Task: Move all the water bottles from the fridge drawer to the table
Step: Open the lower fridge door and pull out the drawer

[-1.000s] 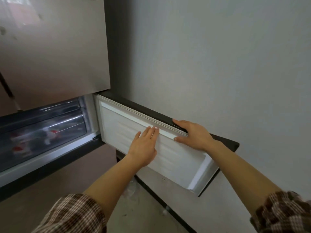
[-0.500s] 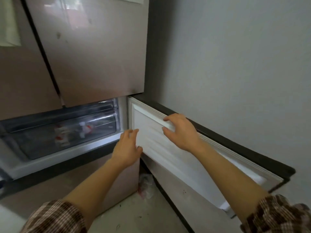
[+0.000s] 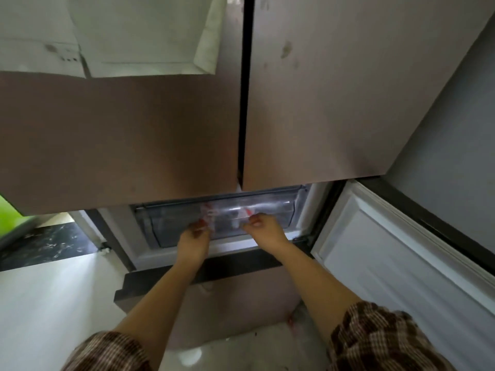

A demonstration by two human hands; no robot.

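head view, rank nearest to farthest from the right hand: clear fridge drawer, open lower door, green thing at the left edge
1. clear drawer: at the right hand, whose fingers curl on its front.
2. open lower door: close by on the right, not touched.
3. green thing: far off at the left edge.

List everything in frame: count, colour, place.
upper doors: two, bronze, shut, above the drawer
lower door: one, white inside, open at right
drawer: one, clear, in the open compartment
bottles: count unclear, clear with red-white labels, inside drawer
wall: one, grey, right
floor: one, pale, lower left
sleeves: two, brown plaid, bottom corners
left hand: one, grips drawer front
right hand: one, grips drawer front
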